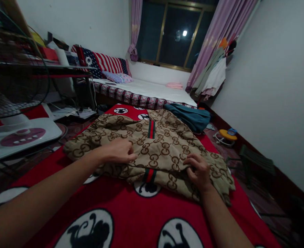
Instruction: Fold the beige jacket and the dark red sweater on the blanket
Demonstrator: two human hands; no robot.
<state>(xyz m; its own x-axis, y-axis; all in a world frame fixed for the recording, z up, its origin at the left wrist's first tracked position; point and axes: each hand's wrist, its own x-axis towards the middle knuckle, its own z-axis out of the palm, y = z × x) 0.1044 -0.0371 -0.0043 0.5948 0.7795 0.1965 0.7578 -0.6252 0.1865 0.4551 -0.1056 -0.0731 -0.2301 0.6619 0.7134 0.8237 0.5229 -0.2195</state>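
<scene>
A tan jacket (164, 148) with a brown letter pattern and a green-red-green stripe lies spread out and rumpled. Beneath it is a red blanket (131, 213) printed with black figures in white circles. My left hand (119, 150) rests on the jacket left of the stripe, its fingers curled in and closed on the cloth. Near the jacket's lower right part, my right hand (198, 169) pinches a fold of cloth between thumb and fingers. The left fingertips are partly hidden.
Folded teal cloth (189, 116) lies at the blanket's far right corner. A fan (15, 79) and a cluttered desk (64, 70) stand at left. Behind is a bed (147, 88) below a window. Right of the blanket are a yellow stool (228, 134) and a dark chair (256, 160).
</scene>
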